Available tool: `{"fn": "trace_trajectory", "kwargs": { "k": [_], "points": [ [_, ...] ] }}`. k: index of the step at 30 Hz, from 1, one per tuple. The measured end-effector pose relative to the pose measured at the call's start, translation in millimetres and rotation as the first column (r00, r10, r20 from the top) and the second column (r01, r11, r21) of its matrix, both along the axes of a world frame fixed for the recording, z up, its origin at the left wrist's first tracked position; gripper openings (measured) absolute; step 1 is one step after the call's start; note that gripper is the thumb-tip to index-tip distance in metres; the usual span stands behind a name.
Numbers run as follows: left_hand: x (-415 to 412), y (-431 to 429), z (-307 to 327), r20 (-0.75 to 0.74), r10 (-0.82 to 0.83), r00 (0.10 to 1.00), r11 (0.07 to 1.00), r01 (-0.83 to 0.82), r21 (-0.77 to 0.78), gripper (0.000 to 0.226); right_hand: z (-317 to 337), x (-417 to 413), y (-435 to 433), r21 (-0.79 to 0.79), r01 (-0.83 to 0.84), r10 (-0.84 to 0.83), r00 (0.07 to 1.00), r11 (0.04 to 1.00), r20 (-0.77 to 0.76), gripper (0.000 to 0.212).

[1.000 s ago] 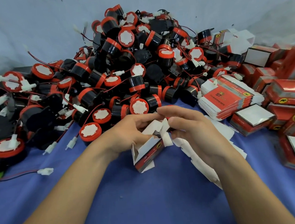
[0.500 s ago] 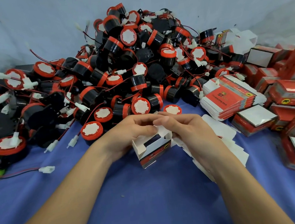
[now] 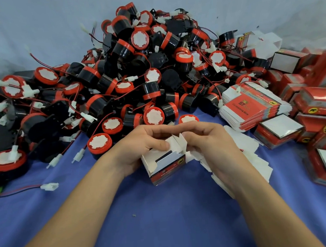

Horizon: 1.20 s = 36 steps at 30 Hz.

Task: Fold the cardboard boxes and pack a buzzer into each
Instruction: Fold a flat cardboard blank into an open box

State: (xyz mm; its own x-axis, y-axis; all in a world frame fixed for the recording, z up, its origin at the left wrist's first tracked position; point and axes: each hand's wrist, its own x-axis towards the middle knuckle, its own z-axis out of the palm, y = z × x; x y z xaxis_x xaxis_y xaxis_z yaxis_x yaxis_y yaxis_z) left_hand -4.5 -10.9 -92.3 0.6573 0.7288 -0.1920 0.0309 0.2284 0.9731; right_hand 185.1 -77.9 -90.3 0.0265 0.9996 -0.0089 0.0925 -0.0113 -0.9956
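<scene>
Both my hands hold one small red-and-white cardboard box [image 3: 167,167] over the blue cloth in the middle. My left hand [image 3: 140,147] grips its left side, thumb pressed on a white top flap. My right hand [image 3: 209,141] pinches the white flaps at its right top corner. The box stands squared up with its top open and the flaps sticking up; I cannot see inside it. A large heap of black-and-red buzzers [image 3: 144,75] with red wires and white plugs rises just behind my hands.
A stack of flat unfolded boxes [image 3: 253,105] lies right of the heap. Several folded red boxes [image 3: 315,114] crowd the right side. White paper slips [image 3: 256,160] lie under my right wrist. A loose white plug [image 3: 49,186] lies at left. Blue cloth [image 3: 166,221] covers the table.
The box went from tilted and half-flat to squared up and upright between my hands. My fingers shifted onto its top flaps. The view moved slightly down.
</scene>
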Motion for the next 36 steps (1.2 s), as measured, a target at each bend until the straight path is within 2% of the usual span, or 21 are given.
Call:
{"fn": "trace_trajectory", "kwargs": {
  "k": [2, 4, 6, 8, 10, 13, 16, 18, 20, 22, 27, 31, 33, 36],
  "points": [
    [-0.9, 0.5, -1.1, 0.016, 0.027, 0.999, 1.000, -0.027, -0.013, 0.051, -2.9, 0.3, 1.8, -0.041, 0.002, -0.001, 1.000, 0.999, 0.025, 0.025],
    [0.2, -0.4, -2.6, 0.025, 0.084, 0.996, 0.996, -0.083, -0.011, 0.063, -4.7, 0.0, 2.4, -0.077, -0.024, 0.028, 0.999, 0.997, 0.045, 0.021],
    [1.4, -1.7, -3.0, 0.042, 0.125, 0.991, 0.992, -0.127, 0.029, 0.074, -6.4, -0.3, 3.4, -0.071, -0.084, 0.098, 0.972, 0.994, 0.213, 0.026],
    [3.0, -4.3, -2.0, 0.114, 0.163, 0.980, 0.985, -0.169, 0.043, 0.075, -6.4, -3.4, 4.1, -0.055, -0.128, 0.139, 0.918, 0.990, 0.372, 0.030],
    [5.2, -6.2, -0.2, 0.230, 0.264, 0.937, 0.964, -0.264, -0.030, 0.068, -7.2, -5.9, 5.1, -0.026, -0.109, 0.110, 0.906, 0.994, 0.408, 0.035],
    [11.2, -8.6, 1.1, 0.303, 0.457, 0.836, 0.890, -0.427, -0.163, 0.043, -8.1, -5.9, 4.2, -0.011, -0.020, 0.023, 0.961, 1.000, 0.276, 0.036],
    [12.2, -10.9, -1.4, 0.243, 0.504, 0.829, 0.861, -0.505, -0.061, 0.035, -7.0, -3.7, 3.4, -0.026, 0.112, -0.109, 0.991, 0.993, 0.077, 0.030],
    [6.6, -8.5, -0.4, 0.239, 0.414, 0.878, 0.905, -0.425, -0.007, 0.034, -6.7, -3.8, 2.9, -0.017, 0.160, -0.160, 0.987, 0.987, 0.012, 0.027],
    [-4.9, -3.6, 1.0, 0.265, 0.218, 0.939, 0.969, -0.241, 0.060, 0.041, -6.6, -5.4, 2.7, -0.011, 0.196, -0.196, 0.980, 0.981, -0.034, 0.026],
    [-16.3, 3.5, 1.9, 0.254, 0.094, 0.963, 0.979, -0.136, 0.154, 0.051, -5.5, -7.0, 2.6, 0.003, 0.237, -0.237, 0.969, 0.971, -0.073, 0.025],
    [-17.3, 7.6, 2.2, 0.025, 0.053, 0.998, 0.951, -0.058, 0.302, 0.050, -1.5, -4.5, 2.7, 0.004, 0.348, -0.341, 0.919, 0.937, -0.201, 0.026],
    [-11.1, 3.2, 4.4, -0.067, 0.072, 0.995, 0.938, -0.045, 0.343, 0.033, -2.6, -4.0, 3.0, 0.017, 0.390, -0.387, 0.917, 0.921, -0.094, 0.025],
    [-9.7, 3.4, 8.1, -0.106, 0.122, 0.987, 0.915, -0.070, 0.396, 0.042, -3.9, -8.9, 2.5, 0.079, 0.383, -0.382, 0.924, 0.920, -0.026, 0.027],
    [-10.0, 1.8, 10.4, -0.138, 0.114, 0.984, 0.902, -0.044, 0.430, 0.054, -7.1, -15.2, 4.6, 0.167, 0.377, -0.404, 0.898, 0.911, 0.172, 0.036]
  ]
}}
